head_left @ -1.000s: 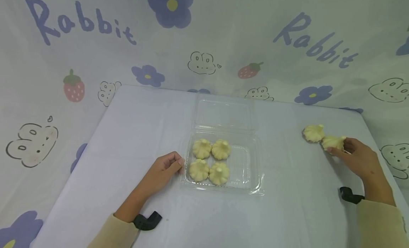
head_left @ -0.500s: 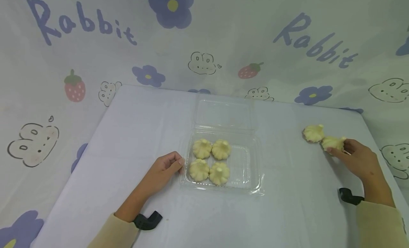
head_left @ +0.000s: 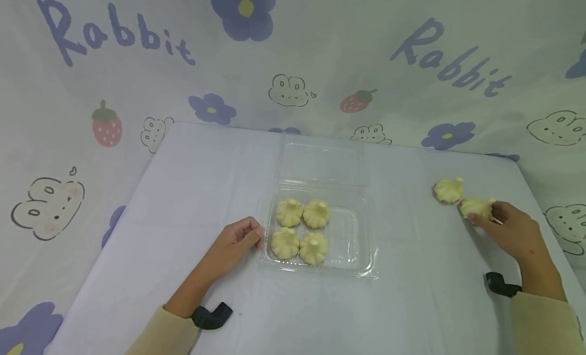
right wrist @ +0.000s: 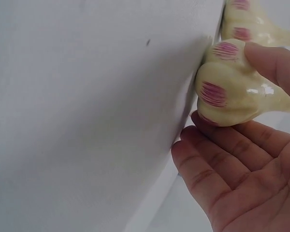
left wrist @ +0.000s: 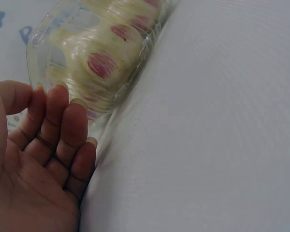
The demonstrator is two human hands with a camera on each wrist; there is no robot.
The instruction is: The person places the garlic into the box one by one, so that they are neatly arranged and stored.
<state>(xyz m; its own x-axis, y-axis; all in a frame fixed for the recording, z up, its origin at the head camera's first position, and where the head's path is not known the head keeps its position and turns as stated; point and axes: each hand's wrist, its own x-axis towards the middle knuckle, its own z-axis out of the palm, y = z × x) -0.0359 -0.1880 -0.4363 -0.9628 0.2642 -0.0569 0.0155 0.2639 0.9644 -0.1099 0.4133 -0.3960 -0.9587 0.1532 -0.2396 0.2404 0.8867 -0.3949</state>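
My right hand (head_left: 517,230) pinches a pale garlic bulb (right wrist: 227,87) with purple streaks, thumb on one side and fingers on the other. Just beyond it, at the table's right, lies a second garlic bulb (head_left: 448,190). Near the middle of the table is a clear plastic clamshell box (head_left: 350,238), its lid (head_left: 322,161) laid back. Several garlic bulbs (head_left: 300,232) stand in two rows in its left part. At the box's left edge, my left hand (head_left: 233,248) pinches the rim (left wrist: 34,53) between thumb and fingertips.
A white cloth (head_left: 183,192) covers the table. Behind it hangs a patterned curtain (head_left: 320,55) with rabbits, flowers and strawberries. Dark wrist mounts (head_left: 212,316) sit at both sleeves.
My right hand and the garlic bulb it holds have shifted very slightly, toward me and away from the other bulb. The left hand and the box stay put.
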